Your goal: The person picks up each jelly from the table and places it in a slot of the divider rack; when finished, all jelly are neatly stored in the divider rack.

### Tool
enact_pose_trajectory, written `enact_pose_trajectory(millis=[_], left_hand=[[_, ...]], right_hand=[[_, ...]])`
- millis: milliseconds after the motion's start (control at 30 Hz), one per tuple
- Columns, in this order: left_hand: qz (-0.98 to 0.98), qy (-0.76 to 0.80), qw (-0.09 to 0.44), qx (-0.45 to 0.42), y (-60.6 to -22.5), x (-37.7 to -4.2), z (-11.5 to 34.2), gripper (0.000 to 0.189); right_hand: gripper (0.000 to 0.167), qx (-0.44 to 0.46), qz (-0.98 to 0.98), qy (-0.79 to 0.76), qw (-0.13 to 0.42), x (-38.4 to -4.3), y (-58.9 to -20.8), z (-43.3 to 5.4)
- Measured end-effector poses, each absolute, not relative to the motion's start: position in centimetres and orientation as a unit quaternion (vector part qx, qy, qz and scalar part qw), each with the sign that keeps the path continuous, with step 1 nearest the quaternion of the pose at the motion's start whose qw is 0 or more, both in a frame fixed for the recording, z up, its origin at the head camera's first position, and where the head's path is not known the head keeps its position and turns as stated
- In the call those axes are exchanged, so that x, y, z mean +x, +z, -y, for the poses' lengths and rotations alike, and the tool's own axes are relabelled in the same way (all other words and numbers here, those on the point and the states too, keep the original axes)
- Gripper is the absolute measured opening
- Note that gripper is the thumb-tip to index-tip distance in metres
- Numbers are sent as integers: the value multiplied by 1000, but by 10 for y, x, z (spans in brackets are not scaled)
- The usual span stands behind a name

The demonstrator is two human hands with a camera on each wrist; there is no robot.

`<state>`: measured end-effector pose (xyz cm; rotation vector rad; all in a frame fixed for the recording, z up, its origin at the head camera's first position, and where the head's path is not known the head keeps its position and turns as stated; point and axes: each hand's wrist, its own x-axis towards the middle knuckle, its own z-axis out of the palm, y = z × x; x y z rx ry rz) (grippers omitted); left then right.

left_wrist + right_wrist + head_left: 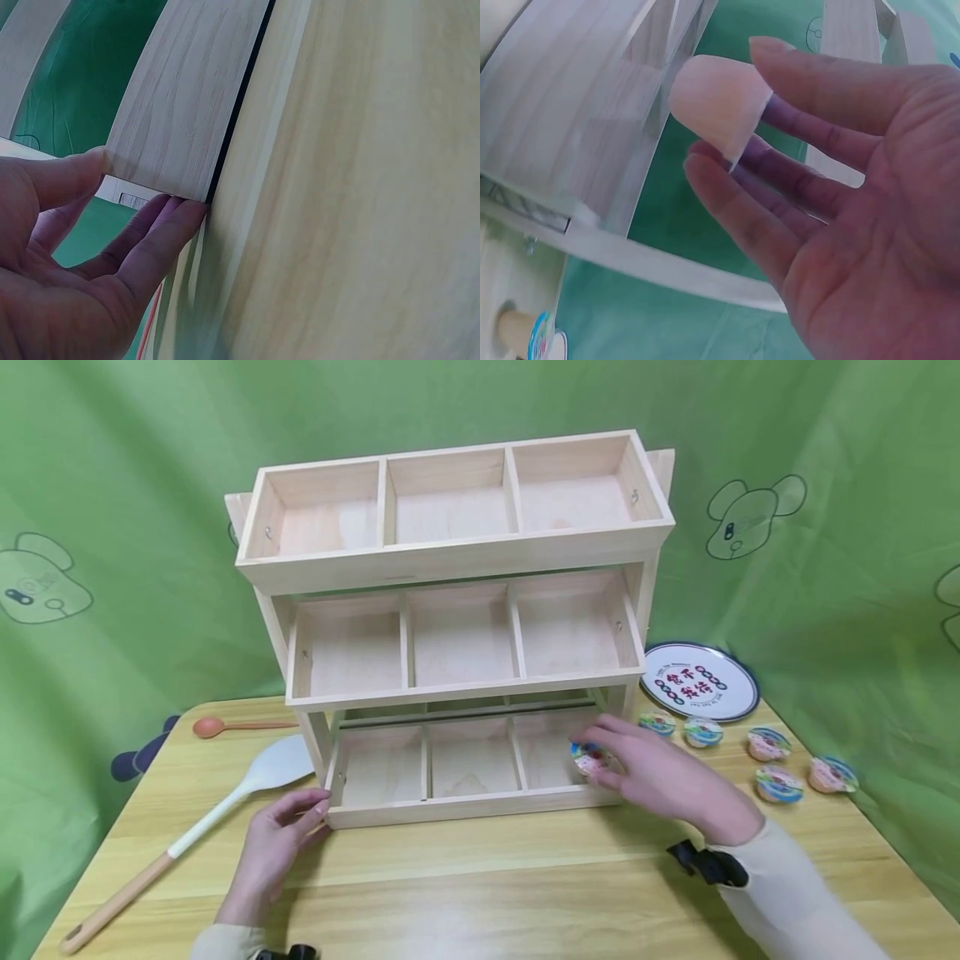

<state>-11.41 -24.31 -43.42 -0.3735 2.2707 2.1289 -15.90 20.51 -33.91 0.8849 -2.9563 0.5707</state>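
Observation:
A three-tier wooden rack (465, 685) stands on the table, each tier split into three compartments. My left hand (276, 843) is at the front left corner of the bottom tier. In the left wrist view its thumb and fingertips (193, 214) hold opposite edges of the front board (180, 105). My right hand (652, 768) pinches a small jelly cup (590, 758) by its lid rim, over the bottom right compartment. The right wrist view shows the cup's pale pink body (712, 101) pointing away from the palm.
Several more jelly cups (778, 783) sit on the table at the right, near a white plate (701, 681) with red characters. On the left lie a white spatula (262, 768) with a wooden handle and an orange spoon (210, 727). Green curtains (465, 402) hang behind.

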Motion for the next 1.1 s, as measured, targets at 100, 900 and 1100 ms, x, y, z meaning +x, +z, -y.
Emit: enact_pose_trajectory(millis=[100,900,1100], left_hand=[[-722,681,5,-120,-434,-114,244,32],[-716,688,2,-117,-432,-115,246,32],[-712,692,7,-119,-433,-115,245,32]], right_hand=[[43,289,939,185,-2,-163,-340,-198],[42,370,908,195,-11,-187,-341,-121],[39,373,903,208,-42,-190,-341,-103]])
